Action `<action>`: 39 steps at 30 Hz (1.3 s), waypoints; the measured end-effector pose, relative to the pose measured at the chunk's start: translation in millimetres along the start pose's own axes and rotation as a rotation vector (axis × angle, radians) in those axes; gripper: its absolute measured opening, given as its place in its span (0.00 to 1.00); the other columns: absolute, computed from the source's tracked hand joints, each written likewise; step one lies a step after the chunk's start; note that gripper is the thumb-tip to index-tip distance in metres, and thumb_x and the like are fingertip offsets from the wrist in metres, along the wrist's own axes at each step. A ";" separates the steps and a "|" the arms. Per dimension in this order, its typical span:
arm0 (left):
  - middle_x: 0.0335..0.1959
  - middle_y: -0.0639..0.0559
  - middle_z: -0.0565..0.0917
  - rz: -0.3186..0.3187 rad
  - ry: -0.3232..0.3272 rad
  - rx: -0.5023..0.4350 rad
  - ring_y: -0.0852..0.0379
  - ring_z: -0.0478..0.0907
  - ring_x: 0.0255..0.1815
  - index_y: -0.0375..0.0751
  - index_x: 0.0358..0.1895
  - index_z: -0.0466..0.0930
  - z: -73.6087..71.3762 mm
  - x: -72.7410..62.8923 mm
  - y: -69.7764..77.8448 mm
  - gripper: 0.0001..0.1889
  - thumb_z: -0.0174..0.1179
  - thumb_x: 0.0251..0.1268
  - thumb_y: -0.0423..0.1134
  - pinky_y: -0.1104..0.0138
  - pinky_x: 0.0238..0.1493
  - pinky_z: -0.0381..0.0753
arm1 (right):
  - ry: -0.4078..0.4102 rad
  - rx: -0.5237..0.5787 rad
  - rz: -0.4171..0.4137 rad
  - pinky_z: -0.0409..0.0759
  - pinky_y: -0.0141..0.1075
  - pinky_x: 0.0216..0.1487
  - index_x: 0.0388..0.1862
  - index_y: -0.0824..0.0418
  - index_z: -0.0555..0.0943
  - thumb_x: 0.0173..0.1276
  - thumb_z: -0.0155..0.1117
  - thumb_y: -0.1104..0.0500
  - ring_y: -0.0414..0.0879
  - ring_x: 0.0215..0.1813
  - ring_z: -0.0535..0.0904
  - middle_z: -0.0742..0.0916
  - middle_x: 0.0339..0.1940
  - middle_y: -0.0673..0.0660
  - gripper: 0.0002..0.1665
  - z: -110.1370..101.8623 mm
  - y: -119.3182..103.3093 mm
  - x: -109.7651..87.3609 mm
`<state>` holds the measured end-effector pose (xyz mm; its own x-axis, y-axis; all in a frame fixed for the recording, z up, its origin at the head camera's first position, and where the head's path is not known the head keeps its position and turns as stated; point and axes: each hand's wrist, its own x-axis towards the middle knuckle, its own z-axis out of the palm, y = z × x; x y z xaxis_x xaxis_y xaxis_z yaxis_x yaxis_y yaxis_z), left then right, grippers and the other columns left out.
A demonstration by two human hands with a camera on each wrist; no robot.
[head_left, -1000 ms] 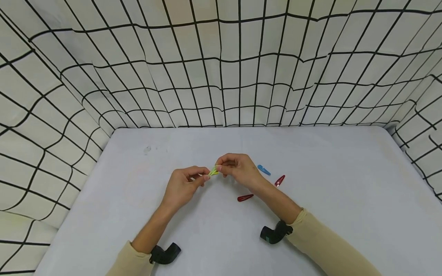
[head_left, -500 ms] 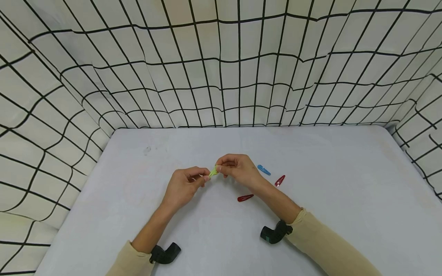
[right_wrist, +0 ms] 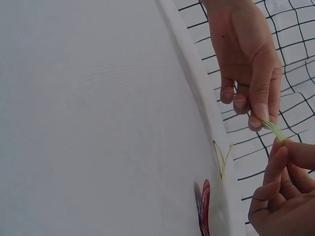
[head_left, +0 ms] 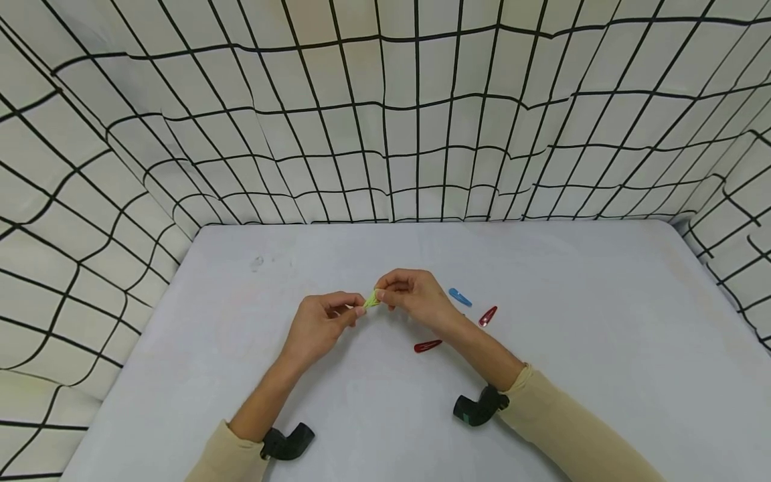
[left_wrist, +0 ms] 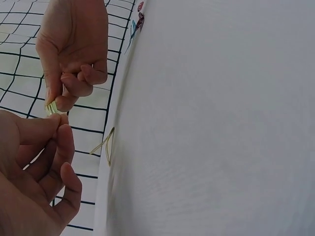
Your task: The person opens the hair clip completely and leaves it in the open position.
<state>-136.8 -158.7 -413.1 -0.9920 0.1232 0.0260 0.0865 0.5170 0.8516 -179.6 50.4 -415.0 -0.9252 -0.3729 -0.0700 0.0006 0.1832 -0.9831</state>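
Observation:
A small light-green hair clip (head_left: 372,299) is held between both hands above the white table. My left hand (head_left: 319,327) pinches its near end between thumb and forefinger, with the other fingers loosely bent. My right hand (head_left: 418,298) pinches the far end in the same way. Thin parallel bands of the clip (right_wrist: 274,131) show between the fingertips in the right wrist view; its ends are hidden. Beyond the hands, a thin yellow V-shaped piece (left_wrist: 106,147) shows against the table in the left wrist view.
Right of the hands lie a blue hair clip (head_left: 460,297) and a red hair clip (head_left: 488,316). A darker red hair clip (head_left: 427,346) lies beside the right forearm. White walls with a black grid (head_left: 397,120) stand around the table (head_left: 590,321).
Both hands stay almost in place. The green clip looked more spread apart one second ago; its bands now lie closer together.

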 end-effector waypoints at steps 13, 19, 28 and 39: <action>0.40 0.42 0.91 -0.063 -0.027 -0.030 0.51 0.86 0.36 0.43 0.49 0.90 -4.6 1.8 -1.5 0.08 0.68 0.70 0.36 0.70 0.30 0.78 | 0.020 -0.253 -0.139 0.79 0.30 0.41 0.49 0.60 0.87 0.70 0.71 0.64 0.43 0.40 0.83 0.90 0.39 0.55 0.10 2.2 -0.1 -3.2; 0.39 0.44 0.91 -0.108 -0.059 -0.004 0.53 0.83 0.37 0.45 0.51 0.90 -9.9 2.1 -0.6 0.09 0.66 0.72 0.39 0.69 0.31 0.77 | 0.006 -0.450 -0.143 0.80 0.30 0.42 0.48 0.57 0.87 0.69 0.73 0.63 0.41 0.40 0.81 0.89 0.36 0.52 0.10 7.5 -6.8 -5.6; 0.41 0.46 0.91 -0.114 -0.106 0.058 0.54 0.83 0.39 0.45 0.51 0.89 -13.6 1.7 -0.9 0.09 0.66 0.72 0.38 0.68 0.36 0.77 | -0.001 -0.548 -0.094 0.78 0.28 0.39 0.42 0.55 0.89 0.65 0.77 0.62 0.39 0.38 0.80 0.88 0.35 0.48 0.08 13.1 -7.6 -2.7; 0.35 0.50 0.90 -0.035 -0.070 0.220 0.59 0.84 0.36 0.41 0.47 0.89 -10.7 1.3 -4.8 0.10 0.71 0.63 0.33 0.68 0.37 0.77 | -0.050 -0.566 -0.053 0.76 0.28 0.38 0.42 0.57 0.89 0.65 0.77 0.62 0.40 0.36 0.78 0.87 0.35 0.50 0.08 16.8 -3.9 1.3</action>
<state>-139.4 -170.1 -411.6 -0.9868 0.1559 -0.0446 0.0772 0.6935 0.7163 -174.5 34.0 -414.2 -0.8993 -0.4350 -0.0448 -0.2612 0.6165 -0.7428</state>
